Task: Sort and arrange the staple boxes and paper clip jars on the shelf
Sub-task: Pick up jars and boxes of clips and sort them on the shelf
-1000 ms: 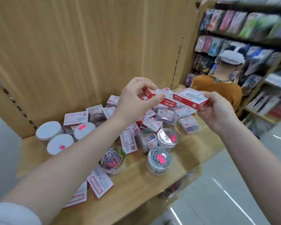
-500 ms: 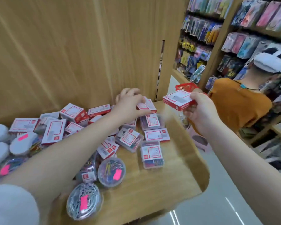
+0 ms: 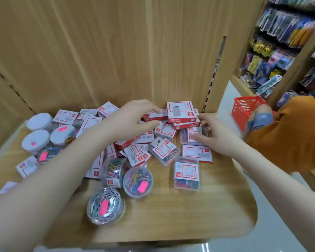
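A: Risk first, quick. What's going wrong from here?

B: The stacked staple boxes (image 3: 182,111) at the back are sitting crooked, top one overhanging the one under it. The right hand (image 3: 210,137) is lying just beside that stack, thumb touching its lower right corner. A nudge is likely tipping the top box into the pile.

A: And the left?

B: The left hand (image 3: 133,120) is pinching a flat staple box (image 3: 155,114) thumb under, fingers over, right against the stack's left side. Pulling it out could be dragging the stack along, my guess.

A: Right hand grasping anything?

B: Fingers are spread flat over a clear clip box (image 3: 194,135), pressing, not curling round it. Reading it as released.

A: Jars?

B: Well back toward the body from both hands. Two round paper clip jars (image 3: 137,181) are lying near the left forearm, another one closer to the shelf (image 3: 189,213) front edge. A forearm sweep could be rolling them off; they look smooth and round.

A: White-lidded jars (image 3: 37,121)?

B: Far out to the left of the left hand, clustered, upright as far as I can tell.

A: Bystander?

B: A person in an orange sleeve (image 3: 289,135) with a red basket (image 3: 247,110) is standing just right of the right hand. A bump is possible.
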Demonstrator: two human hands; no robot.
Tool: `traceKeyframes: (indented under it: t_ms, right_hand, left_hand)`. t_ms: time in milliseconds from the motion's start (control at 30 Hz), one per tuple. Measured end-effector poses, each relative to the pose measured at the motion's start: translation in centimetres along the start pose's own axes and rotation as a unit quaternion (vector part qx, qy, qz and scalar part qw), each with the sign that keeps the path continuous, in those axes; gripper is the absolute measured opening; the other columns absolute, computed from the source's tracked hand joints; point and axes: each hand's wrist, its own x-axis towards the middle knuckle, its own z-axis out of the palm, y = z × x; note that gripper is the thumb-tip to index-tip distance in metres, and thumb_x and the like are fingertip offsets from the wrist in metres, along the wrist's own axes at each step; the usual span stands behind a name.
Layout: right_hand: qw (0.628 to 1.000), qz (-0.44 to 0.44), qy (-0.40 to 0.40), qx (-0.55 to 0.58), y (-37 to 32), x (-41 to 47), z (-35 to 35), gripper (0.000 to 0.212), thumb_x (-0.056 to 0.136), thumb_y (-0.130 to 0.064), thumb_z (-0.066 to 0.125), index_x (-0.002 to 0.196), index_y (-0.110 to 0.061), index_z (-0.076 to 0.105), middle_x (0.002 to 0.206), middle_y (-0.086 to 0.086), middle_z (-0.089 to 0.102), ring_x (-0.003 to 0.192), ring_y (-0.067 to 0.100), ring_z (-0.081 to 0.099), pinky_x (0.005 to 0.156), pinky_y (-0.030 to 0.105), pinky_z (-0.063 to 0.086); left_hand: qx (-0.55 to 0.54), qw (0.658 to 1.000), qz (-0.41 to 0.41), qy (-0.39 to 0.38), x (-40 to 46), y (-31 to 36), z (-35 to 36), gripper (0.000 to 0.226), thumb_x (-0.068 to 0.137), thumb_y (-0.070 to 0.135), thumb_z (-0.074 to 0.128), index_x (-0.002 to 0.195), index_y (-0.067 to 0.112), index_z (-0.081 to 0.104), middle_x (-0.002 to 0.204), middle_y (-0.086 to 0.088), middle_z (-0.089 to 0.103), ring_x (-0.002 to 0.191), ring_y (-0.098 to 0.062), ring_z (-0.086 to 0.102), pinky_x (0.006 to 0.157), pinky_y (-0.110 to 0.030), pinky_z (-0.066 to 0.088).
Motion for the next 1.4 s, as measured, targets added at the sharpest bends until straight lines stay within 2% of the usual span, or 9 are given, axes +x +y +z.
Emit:
traceKeyframes:
  t_ms: [233, 400, 567, 667, 767, 967, 1133, 1233, 1400]
  right_hand:
    - [0.999, -0.018, -0.010, -0.044, 0.8, -2.1, -0.3, 0.061, 0.073, -0.034, 0.075, 0.126, -0.018, 0.048, 0.113, -0.002, 0.053, 0.092, 0.010, 0.049, 0.077, 0.017, 0.040]
    - [0.994, -0.018, 0.093, 0.056, -1.4, -3.6, -1.8, 0.037, 0.072, -0.026, 0.076, 0.102, -0.021, 0.056, 0.094, 0.011, 0.064, 0.075, 0.020, 0.056, 0.061, 0.023, 0.043]
    - [0.971, -0.083, 0.056, 0.218, -5.7, -5.4, -3.1, 0.049, 0.064, -0.028, 0.081, 0.105, -0.016, 0.058, 0.102, 0.009, 0.063, 0.085, 0.027, 0.059, 0.074, 0.030, 0.051]
    - [0.957, -0.127, 0.039, 0.258, -7.0, -5.8, -2.1, 0.048, 0.061, -0.026, 0.074, 0.105, -0.020, 0.056, 0.105, 0.008, 0.061, 0.086, 0.023, 0.060, 0.077, 0.027, 0.054]
    - [0.947, -0.128, -0.024, 0.294, -6.4, -5.5, -1.0, 0.066, 0.061, -0.030, 0.078, 0.117, -0.031, 0.044, 0.114, -0.004, 0.057, 0.098, 0.017, 0.059, 0.086, 0.020, 0.051]
    - [0.958, -0.147, -0.244, -0.027, -4.4, -5.9, 0.1, 0.085, 0.068, -0.043, 0.076, 0.139, -0.029, 0.031, 0.138, -0.017, 0.030, 0.121, -0.004, 0.033, 0.102, 0.012, 0.027]
    - [0.937, -0.213, -0.217, -0.173, -5.0, -6.9, 1.7, 0.084, 0.073, -0.046, 0.070, 0.140, -0.034, 0.021, 0.140, -0.014, 0.012, 0.126, 0.012, 0.026, 0.103, 0.022, 0.029]
    - [0.940, -0.250, -0.181, -0.145, -5.9, -6.8, 2.6, 0.078, 0.077, -0.042, 0.064, 0.141, -0.033, 0.021, 0.137, -0.009, 0.022, 0.121, 0.012, 0.029, 0.102, 0.018, 0.027]
    - [0.952, -0.250, -0.173, 0.032, -8.6, -4.9, 1.5, 0.056, 0.066, -0.049, 0.063, 0.118, -0.034, 0.051, 0.114, -0.013, 0.054, 0.101, 0.004, 0.047, 0.084, 0.005, 0.032]
  left_hand:
    - [-0.064, 0.997, 0.002, 0.039, -3.3, 0.4, 0.6, 0.039, 0.084, 0.039, 0.053, 0.111, 0.013, 0.063, 0.113, 0.004, 0.061, 0.103, 0.005, 0.046, 0.088, -0.001, 0.028]
    - [-0.109, 0.993, 0.012, 0.042, -3.1, 1.5, 1.2, 0.046, 0.082, 0.035, 0.059, 0.123, 0.014, 0.056, 0.115, 0.012, 0.053, 0.105, 0.008, 0.042, 0.088, 0.005, 0.024]
    - [-0.173, 0.984, 0.040, 0.017, -2.7, 3.5, 1.1, 0.065, 0.071, 0.059, 0.053, 0.130, 0.032, 0.047, 0.126, 0.018, 0.050, 0.113, 0.006, 0.046, 0.093, -0.010, 0.035]
    - [-0.230, 0.973, 0.022, 0.026, -3.4, 4.3, 0.8, 0.050, 0.065, 0.057, 0.059, 0.113, 0.051, 0.044, 0.109, 0.035, 0.055, 0.103, 0.014, 0.051, 0.084, -0.005, 0.038]
    - [-0.235, 0.970, 0.018, 0.067, -4.3, 4.0, 1.1, 0.045, 0.064, 0.050, 0.064, 0.106, 0.043, 0.049, 0.097, 0.032, 0.059, 0.093, 0.013, 0.056, 0.080, -0.006, 0.040]
    - [-0.266, 0.948, -0.073, 0.159, -6.0, 1.8, 0.8, 0.044, 0.061, 0.049, 0.065, 0.102, 0.043, 0.051, 0.091, 0.029, 0.064, 0.084, 0.011, 0.059, 0.077, -0.007, 0.043]
    - [-0.275, 0.932, -0.125, 0.198, -7.7, 1.0, 0.6, 0.046, 0.061, 0.038, 0.072, 0.100, 0.047, 0.050, 0.089, 0.028, 0.064, 0.080, 0.013, 0.058, 0.074, -0.004, 0.043]
    - [-0.276, 0.926, -0.142, 0.213, -8.7, 0.4, 0.4, 0.049, 0.059, 0.040, 0.072, 0.103, 0.046, 0.050, 0.095, 0.026, 0.063, 0.084, 0.014, 0.059, 0.076, -0.004, 0.044]
    - [-0.275, 0.912, -0.172, 0.252, -10.8, -1.6, -0.9, 0.043, 0.060, 0.048, 0.069, 0.099, 0.053, 0.053, 0.090, 0.031, 0.065, 0.081, 0.006, 0.061, 0.075, -0.013, 0.049]
